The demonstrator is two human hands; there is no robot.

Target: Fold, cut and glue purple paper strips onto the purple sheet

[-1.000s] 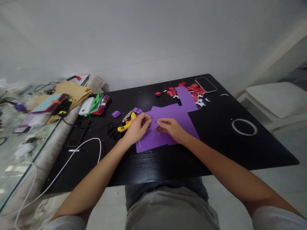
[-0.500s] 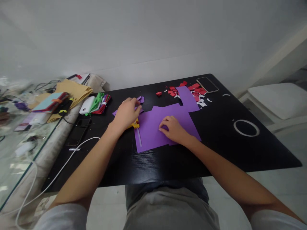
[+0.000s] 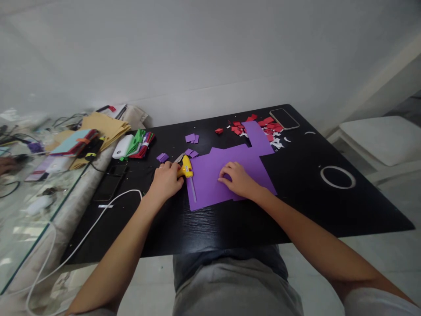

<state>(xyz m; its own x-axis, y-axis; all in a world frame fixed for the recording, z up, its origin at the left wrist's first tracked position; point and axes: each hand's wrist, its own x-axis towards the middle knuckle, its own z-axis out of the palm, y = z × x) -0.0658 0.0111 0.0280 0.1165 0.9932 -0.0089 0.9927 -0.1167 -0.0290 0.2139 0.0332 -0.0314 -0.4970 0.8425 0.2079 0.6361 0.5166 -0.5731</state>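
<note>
My left hand [image 3: 166,180] is closed around the handle of a yellow glue gun [image 3: 186,166], whose pale glue stick [image 3: 194,191] lies over the left edge of a purple paper sheet [image 3: 210,184]. A grey blade, apparently of scissors [image 3: 178,158], pokes out just beyond these fingers. On the sheet rests my right hand [image 3: 237,177], fingers curled and thumb tip close to them; whatever it may pinch is hidden. Small purple paper pieces [image 3: 192,138] lie in little groups behind the left hand, with another stack [image 3: 162,157] nearer to it.
A purple strip [image 3: 259,138] overlaps red and white paper scraps [image 3: 271,128] by a phone [image 3: 284,119]. At right lies a white ring [image 3: 338,176]. Bundled coloured strips [image 3: 140,144], a dark phone [image 3: 110,182] and a white cable [image 3: 95,228] occupy the left. Another person's hand [image 3: 6,164] shows there.
My left hand has moved down and left from above the small purple pieces onto the glue gun's handle, uncovering those pieces. The right hand keeps its place on the sheet.
</note>
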